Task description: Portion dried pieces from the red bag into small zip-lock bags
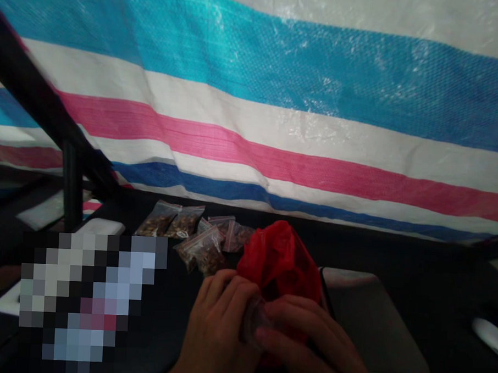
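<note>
My left hand (222,323) is closed around a small see-through plastic piece (254,321). Its kind does not show clearly in the dim light. The fingertips of my right hand (317,335) pinch the same piece from the other side. Just beyond both hands stands a crumpled red plastic bag (277,253), its top loosely open and its contents too dark to make out. Several small clear zip bags (207,253) with brown bits inside lie on the dark tabletop, to the left of the red bag and past my left hand.
Right of the red bag lies a grey flat slab (371,318) with rounded corners. A white object (490,337) sits at the far right. Blurred-out items and a white flat case (101,227) are at left, near a black post (72,184). A striped tarp (277,116) hangs behind.
</note>
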`<action>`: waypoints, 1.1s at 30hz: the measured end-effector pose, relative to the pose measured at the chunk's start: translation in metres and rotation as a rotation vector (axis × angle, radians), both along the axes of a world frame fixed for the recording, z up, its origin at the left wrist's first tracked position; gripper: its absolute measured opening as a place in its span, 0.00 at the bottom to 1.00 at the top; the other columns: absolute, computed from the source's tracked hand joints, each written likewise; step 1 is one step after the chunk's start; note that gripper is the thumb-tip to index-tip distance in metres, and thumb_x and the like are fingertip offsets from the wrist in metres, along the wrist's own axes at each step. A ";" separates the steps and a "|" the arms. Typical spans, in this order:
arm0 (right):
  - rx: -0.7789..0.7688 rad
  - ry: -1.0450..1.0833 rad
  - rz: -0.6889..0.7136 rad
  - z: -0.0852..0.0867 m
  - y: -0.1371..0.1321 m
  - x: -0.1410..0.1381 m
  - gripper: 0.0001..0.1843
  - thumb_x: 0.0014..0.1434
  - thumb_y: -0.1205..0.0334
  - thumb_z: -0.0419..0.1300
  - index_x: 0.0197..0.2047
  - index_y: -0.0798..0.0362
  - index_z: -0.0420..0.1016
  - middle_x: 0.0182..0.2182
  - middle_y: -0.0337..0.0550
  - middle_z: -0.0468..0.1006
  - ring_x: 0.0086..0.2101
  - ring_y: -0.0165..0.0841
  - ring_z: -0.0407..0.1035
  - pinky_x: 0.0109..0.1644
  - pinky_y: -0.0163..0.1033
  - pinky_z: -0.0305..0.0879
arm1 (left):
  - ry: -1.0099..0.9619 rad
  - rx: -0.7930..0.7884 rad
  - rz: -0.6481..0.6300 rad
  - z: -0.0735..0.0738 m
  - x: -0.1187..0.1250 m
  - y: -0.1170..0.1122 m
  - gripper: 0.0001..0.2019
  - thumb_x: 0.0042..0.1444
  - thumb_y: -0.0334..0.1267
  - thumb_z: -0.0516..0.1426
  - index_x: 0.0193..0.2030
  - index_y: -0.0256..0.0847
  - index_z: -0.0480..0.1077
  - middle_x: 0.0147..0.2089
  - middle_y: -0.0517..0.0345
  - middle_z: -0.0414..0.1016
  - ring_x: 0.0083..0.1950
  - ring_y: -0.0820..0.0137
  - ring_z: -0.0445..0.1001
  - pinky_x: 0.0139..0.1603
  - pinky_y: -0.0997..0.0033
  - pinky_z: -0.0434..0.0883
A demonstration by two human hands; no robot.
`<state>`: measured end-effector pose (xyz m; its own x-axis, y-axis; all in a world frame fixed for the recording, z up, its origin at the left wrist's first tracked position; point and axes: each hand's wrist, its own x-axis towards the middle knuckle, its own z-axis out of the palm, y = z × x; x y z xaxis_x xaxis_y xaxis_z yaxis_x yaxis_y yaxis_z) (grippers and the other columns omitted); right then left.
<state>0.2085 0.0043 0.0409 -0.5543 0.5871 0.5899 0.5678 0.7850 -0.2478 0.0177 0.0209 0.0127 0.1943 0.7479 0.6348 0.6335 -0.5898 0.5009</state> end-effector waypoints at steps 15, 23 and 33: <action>-0.072 -0.200 -0.239 0.007 0.017 0.013 0.21 0.63 0.78 0.49 0.52 0.50 0.73 0.50 0.48 0.81 0.47 0.38 0.77 0.54 0.48 0.71 | 0.242 -0.410 0.118 -0.014 0.006 -0.026 0.03 0.60 0.34 0.53 0.37 0.49 0.62 0.23 0.65 0.70 0.18 0.64 0.74 0.20 0.70 0.55; -0.117 -0.272 -0.287 -0.004 0.024 0.018 0.17 0.68 0.72 0.49 0.55 0.49 0.70 0.49 0.50 0.81 0.41 0.40 0.80 0.44 0.47 0.77 | -0.361 -0.806 -0.015 -0.021 0.012 -0.018 0.07 0.54 0.30 0.55 0.37 0.47 0.63 0.27 0.64 0.68 0.25 0.68 0.72 0.26 0.74 0.62; -0.457 -0.145 -0.263 -0.004 0.018 0.017 0.16 0.67 0.65 0.57 0.56 0.44 0.73 0.51 0.45 0.80 0.41 0.36 0.81 0.42 0.39 0.79 | -0.902 -0.663 0.124 0.023 -0.003 0.007 0.12 0.50 0.38 0.65 0.35 0.47 0.65 0.32 0.66 0.69 0.32 0.70 0.73 0.33 0.75 0.74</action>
<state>0.2254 0.0228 0.0370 -0.4110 0.8954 0.1711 0.7841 0.4429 -0.4347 0.0150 0.0281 0.0358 -0.2334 0.9721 -0.0244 -0.0829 0.0050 0.9965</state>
